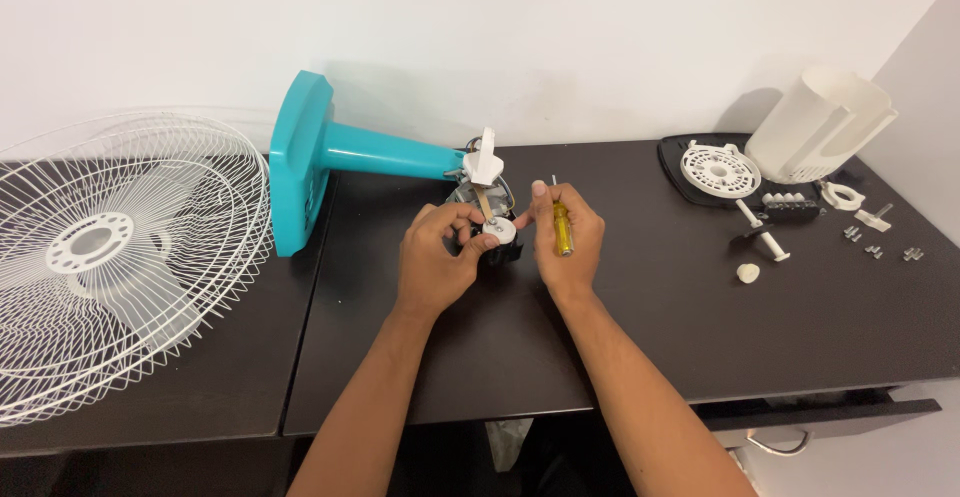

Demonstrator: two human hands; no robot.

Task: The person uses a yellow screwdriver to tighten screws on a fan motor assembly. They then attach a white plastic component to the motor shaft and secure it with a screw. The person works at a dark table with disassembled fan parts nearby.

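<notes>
A teal fan stand lies on its side on the dark table, its neck ending in an exposed motor with wires. My left hand pinches a small white round part at the motor's front. My right hand grips a yellow-handled screwdriver, tip pointing away from me, and its thumb touches the same white part.
A white wire fan guard lies at the left. At the right sit a white motor housing, a round white vented disc on a black plate, a black switch block, white pegs and several small screws. A drawer hangs open below.
</notes>
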